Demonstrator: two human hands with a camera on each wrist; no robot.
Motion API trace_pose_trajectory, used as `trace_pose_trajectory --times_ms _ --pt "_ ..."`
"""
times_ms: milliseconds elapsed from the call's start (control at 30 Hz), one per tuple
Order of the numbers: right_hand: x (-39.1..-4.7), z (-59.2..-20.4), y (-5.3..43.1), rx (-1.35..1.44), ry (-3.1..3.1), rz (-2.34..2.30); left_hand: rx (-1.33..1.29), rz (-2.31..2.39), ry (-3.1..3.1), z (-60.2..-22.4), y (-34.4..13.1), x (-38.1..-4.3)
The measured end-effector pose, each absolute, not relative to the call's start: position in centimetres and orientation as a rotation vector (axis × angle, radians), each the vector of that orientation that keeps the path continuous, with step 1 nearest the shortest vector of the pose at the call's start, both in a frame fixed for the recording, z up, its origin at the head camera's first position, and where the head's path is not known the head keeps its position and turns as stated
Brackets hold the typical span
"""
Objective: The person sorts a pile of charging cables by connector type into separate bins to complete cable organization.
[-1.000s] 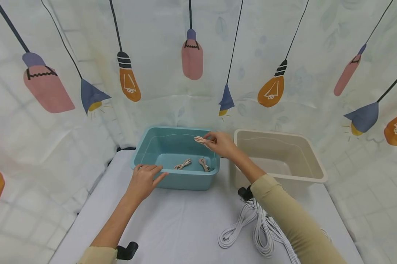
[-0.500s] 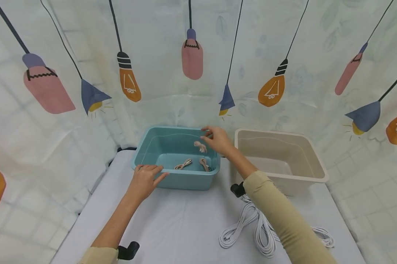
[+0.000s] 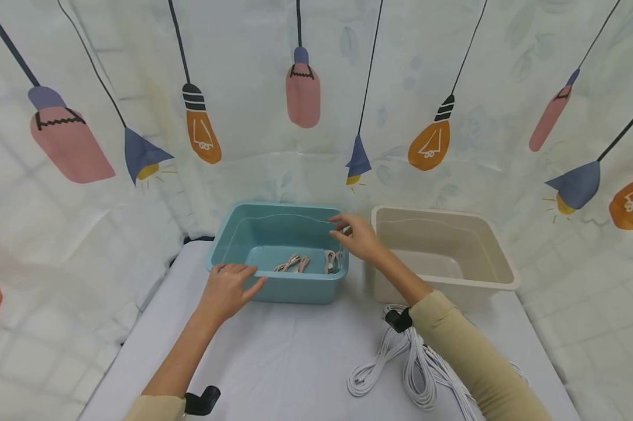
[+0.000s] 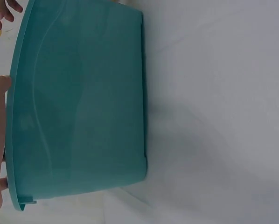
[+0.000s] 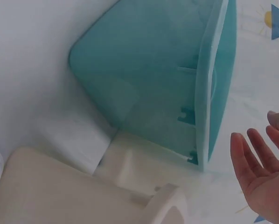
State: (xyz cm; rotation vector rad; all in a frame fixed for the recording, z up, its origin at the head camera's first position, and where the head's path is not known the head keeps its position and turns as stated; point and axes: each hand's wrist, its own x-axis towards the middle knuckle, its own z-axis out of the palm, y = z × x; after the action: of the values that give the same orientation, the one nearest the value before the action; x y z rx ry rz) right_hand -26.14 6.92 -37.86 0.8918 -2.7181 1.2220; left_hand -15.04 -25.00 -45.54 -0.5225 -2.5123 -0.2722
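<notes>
Bundled cables (image 3: 287, 263) in pale pink and beige lie on the floor of the teal bin (image 3: 274, 289), and another small bundled cable (image 3: 330, 261) lies in its right corner. My left hand (image 3: 229, 289) rests on the bin's near rim, its thumb spread to the right; the left wrist view has its fingers at the rim (image 4: 10, 121). Over the right end of the teal bin hovers my right hand (image 3: 360, 237), fingers loosely bent and holding nothing. In the right wrist view that hand (image 5: 265, 172) is beyond the rim with its fingers apart.
A beige bin (image 3: 443, 283) stands right of the teal one. Several coiled white cables (image 3: 422, 368) lie on the white tablecloth (image 3: 290, 356) in front of it, partly under my right forearm. A curtain with printed lamps (image 3: 316, 164) hangs behind the bins.
My right hand has let go of a pale pink cable bundle, which fell into the teal bin among the others. That hand has drawn back slightly right. My left hand stays on the rim.
</notes>
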Motion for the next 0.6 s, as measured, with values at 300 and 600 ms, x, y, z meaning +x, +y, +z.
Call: trace_pose_trajectory --times_ms 300,600 --pt "-24.7 -38.9 8.8 0.83 -2.677 1.274 -0.463 -0.265 -2.567 -45.2 -24.0 -15.4" --pt "-23.4 -39.7 11.2 0.809 -2.606 1.335 -0.461 -0.276 -2.618 -44.7 -22.4 -16.3"
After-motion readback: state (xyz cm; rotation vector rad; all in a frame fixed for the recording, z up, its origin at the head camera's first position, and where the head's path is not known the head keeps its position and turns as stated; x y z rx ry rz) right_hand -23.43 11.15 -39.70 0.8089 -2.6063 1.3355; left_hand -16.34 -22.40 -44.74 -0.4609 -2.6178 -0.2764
